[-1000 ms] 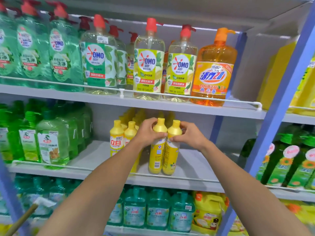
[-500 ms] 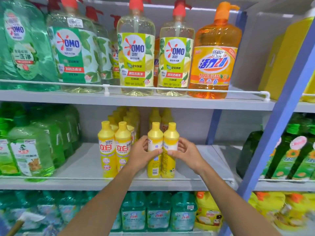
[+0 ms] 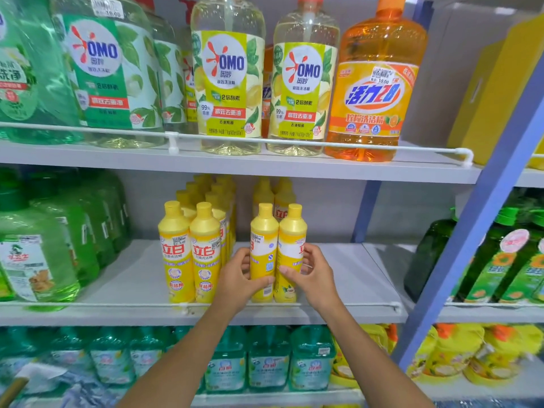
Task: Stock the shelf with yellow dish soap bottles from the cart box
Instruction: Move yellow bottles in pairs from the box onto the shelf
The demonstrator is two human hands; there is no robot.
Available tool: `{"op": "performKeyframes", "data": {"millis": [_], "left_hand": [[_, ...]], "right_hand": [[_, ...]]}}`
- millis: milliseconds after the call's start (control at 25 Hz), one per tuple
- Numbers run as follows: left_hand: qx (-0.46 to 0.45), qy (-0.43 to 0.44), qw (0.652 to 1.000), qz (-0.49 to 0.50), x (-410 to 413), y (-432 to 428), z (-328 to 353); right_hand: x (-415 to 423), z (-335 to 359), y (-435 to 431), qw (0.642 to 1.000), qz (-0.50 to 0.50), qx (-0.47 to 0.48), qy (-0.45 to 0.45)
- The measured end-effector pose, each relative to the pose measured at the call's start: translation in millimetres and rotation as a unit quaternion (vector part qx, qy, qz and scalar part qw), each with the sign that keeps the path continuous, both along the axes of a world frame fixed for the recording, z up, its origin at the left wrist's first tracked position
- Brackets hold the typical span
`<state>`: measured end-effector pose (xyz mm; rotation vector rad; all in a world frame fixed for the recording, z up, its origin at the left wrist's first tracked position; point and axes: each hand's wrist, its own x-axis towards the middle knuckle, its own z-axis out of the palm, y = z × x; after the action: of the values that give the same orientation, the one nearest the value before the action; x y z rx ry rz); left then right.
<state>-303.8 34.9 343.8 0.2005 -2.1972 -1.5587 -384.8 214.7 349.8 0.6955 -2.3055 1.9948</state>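
Two yellow dish soap bottles stand side by side at the front of the middle shelf, behind its white rail. My left hand grips the left bottle low on its body. My right hand grips the right bottle the same way. Both bottles are upright with labels turned sideways. To their left stand rows of the same yellow bottles, labels facing out, and more stand behind. The cart box is out of view.
Large pump bottles of clear and orange soap fill the shelf above. Green bottles crowd the middle shelf's left. A blue upright post bounds the bay on the right, with bare shelf between it and my right hand. Teal bottles sit below.
Both hands slid from the bottle necks down to the lower bodies, and the two bottles came forward to the shelf's front rail. The camera moved closer.
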Motion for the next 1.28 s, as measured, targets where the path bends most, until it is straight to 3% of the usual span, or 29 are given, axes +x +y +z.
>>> {"op": "performKeyframes", "data": {"millis": [240,520,720,1000,1280], "left_hand": [[0.009,-0.063,0.992,-0.111,-3,-15,11],[0.0,-0.01,1.0,0.022,-10,7,-2],[0.028,-0.033,0.999,-0.021,-7,-5,-10],[-0.019,-0.031,0.997,0.075,-14,9,-12],[-0.014,-0.066,0.997,0.043,-16,2,-19]], "right_hand": [[-11,6,20,0.99,0.121,0.066,-0.022],[3,-3,-1,0.998,-0.042,0.043,0.02],[5,-17,11,0.994,0.032,0.108,0.003],[4,-20,-6,0.987,-0.065,0.143,0.028],[-7,-26,2,0.984,-0.04,0.175,0.005]]}}
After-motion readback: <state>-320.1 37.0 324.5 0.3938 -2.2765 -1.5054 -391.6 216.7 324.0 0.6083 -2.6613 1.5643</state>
